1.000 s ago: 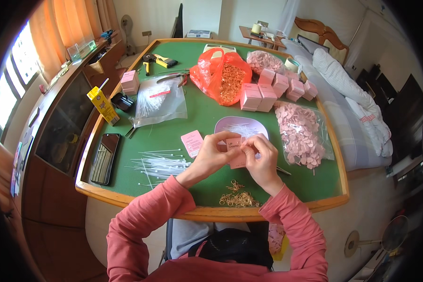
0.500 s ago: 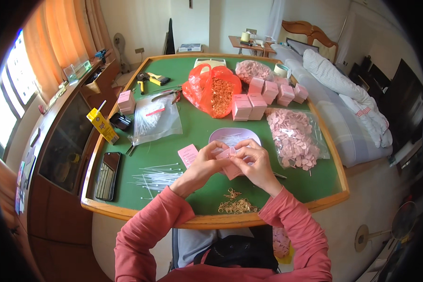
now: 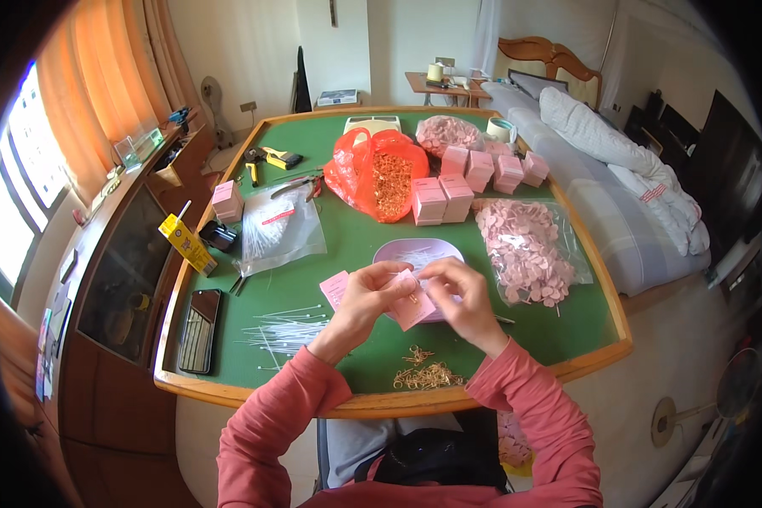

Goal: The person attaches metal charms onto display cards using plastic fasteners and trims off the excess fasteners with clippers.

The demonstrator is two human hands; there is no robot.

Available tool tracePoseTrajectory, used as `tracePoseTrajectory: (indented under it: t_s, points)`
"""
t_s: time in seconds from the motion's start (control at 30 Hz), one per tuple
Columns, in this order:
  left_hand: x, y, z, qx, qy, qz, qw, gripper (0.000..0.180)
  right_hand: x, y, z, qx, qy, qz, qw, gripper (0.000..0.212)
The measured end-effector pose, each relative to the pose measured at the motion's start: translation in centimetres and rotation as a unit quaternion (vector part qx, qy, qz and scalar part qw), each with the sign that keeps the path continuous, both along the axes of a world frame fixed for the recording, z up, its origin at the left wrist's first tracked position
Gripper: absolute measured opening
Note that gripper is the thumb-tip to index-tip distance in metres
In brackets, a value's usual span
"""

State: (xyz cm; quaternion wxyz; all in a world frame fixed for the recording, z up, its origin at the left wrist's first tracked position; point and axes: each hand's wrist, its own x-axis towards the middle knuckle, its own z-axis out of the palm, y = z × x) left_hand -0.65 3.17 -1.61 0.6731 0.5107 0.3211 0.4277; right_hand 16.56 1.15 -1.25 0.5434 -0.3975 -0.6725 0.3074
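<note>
My left hand (image 3: 364,296) pinches a small pink card (image 3: 411,313) between thumb and fingers. A tiny gold clasp (image 3: 414,298) shows on the card's face. My right hand (image 3: 467,303) is just right of the card, fingers curled in; whatever they pinch is too small to make out. Behind both hands stands a lilac bowl (image 3: 387,251) with thin white strips inside, partly hidden. Another pink card (image 3: 333,289) lies left of my left hand. Nearer me are loose white plastic loop ties (image 3: 286,334) and a heap of gold clasps (image 3: 427,376).
Stacks of pink cards (image 3: 443,200), a bag of pink tags (image 3: 525,250) and a red bag of gold pieces (image 3: 368,173) stand farther back. Leftward are a clear bag of white ties (image 3: 284,222), a yellow carton (image 3: 187,244), a phone (image 3: 200,331) and yellow-handled pliers (image 3: 271,158).
My right hand has moved slightly right, off the card both hands were holding. The card now faces up in my left hand, with the gold clasp showing. The view has shifted a little.
</note>
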Motion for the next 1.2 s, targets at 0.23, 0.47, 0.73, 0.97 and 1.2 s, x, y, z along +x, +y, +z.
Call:
tracePoseTrajectory:
  t_s: [0.23,0.47,0.73,0.97,1.2]
  points:
    - [-0.5,-0.1,0.6,0.015,-0.011,-0.029,0.999,0.036,0.1,-0.2,0.3,-0.163,-0.002,0.094,0.982,0.01]
    - [-1.0,-1.0,2.7,0.055,-0.025,-0.089,0.994,0.042,0.1,0.0,-0.2,0.098,-0.161,-0.098,0.977,0.008]
    - [-0.9,-0.7,1.9,0.037,-0.03,-0.073,0.996,0.032,0.2,0.1,-0.7,0.166,-0.228,-0.193,0.94,0.011]
    - [-0.4,-1.0,1.9,0.14,0.003,0.039,0.989,0.03,-0.6,-0.2,-0.1,0.164,-0.113,-0.225,0.954,0.008]
    - [0.1,-0.8,1.3,0.138,-0.058,0.066,0.987,0.026,-0.5,-0.8,0.2,-0.346,0.284,0.221,0.867,0.028]
